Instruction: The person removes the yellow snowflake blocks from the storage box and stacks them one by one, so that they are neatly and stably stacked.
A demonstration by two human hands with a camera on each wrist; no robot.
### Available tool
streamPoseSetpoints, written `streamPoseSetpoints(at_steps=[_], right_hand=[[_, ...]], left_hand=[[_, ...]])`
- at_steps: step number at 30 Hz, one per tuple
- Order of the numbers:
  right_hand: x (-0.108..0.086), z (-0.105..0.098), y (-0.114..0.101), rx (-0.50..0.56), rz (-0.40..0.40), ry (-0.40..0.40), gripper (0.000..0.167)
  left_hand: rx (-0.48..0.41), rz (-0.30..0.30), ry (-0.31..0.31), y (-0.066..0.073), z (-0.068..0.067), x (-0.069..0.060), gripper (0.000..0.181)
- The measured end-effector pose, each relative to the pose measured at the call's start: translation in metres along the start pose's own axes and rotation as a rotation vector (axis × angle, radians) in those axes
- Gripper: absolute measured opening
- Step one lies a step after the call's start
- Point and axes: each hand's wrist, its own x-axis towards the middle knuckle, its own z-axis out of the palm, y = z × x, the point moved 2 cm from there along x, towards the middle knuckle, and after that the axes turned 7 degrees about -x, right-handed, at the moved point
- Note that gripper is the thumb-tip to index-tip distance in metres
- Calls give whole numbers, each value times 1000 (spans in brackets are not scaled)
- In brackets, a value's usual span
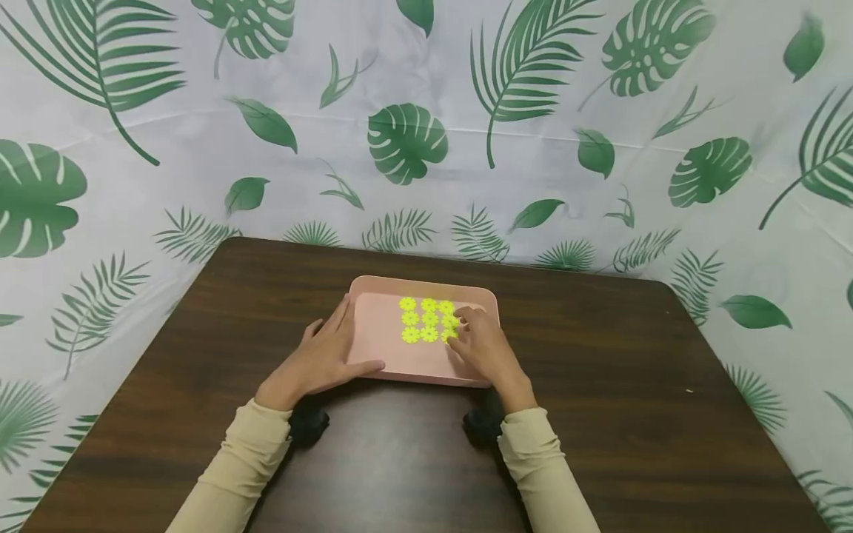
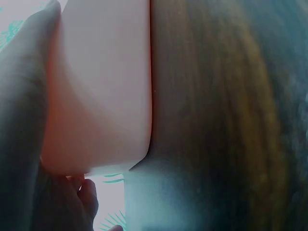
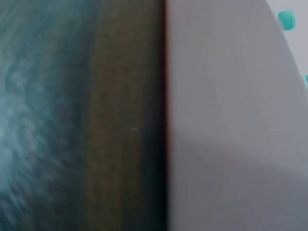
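Note:
A pink rectangular tray (image 1: 376,333) lies on the dark wooden table. Inside it, several flat yellow-green flower-shaped pieces (image 1: 429,318) form three columns and three rows. My left hand (image 1: 320,359) rests against the tray's left side, fingers extended, with its thumb along the front rim. In the left wrist view, that hand lies along the tray wall (image 2: 106,86). My right hand (image 1: 489,352) reaches over the tray's right part, its bent fingers and thumb apart at the right column of flowers, partly covering it. From the right wrist, only the tray's outer wall (image 3: 231,96) shows, no fingers.
The brown wood-grain table (image 1: 613,385) extends around the tray. Behind it hangs a white curtain (image 1: 320,155) printed with green leaves. Dark devices (image 1: 309,426) sit under both wrists. A tiny pale speck (image 1: 689,390) lies on the table at right.

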Motion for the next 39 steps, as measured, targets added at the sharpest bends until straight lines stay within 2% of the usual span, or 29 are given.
streamPoseSetpoints(at_steps=[5, 9, 12, 17, 18, 25, 39], right_hand=[[3, 8, 2, 17, 100, -12, 37], [3, 10, 3, 14, 146, -6, 32], [5, 11, 4, 1, 147, 6, 26], [8, 13, 4, -4, 130, 34, 52], [8, 13, 3, -1, 132, 35, 53], [9, 12, 4, 24, 160, 17, 23], [7, 16, 7, 69, 180, -43, 35]], left_hand=[[8, 9, 4, 1, -2, 2, 121], [6, 11, 2, 2, -3, 3, 120], [10, 10, 2, 3, -4, 3, 120], [9, 7, 0, 3, -4, 3, 120], [8, 7, 1, 3, -4, 3, 120], [-5, -3, -10, 2, -5, 4, 122], [-23, -24, -36, -1, 1, 1, 121]])
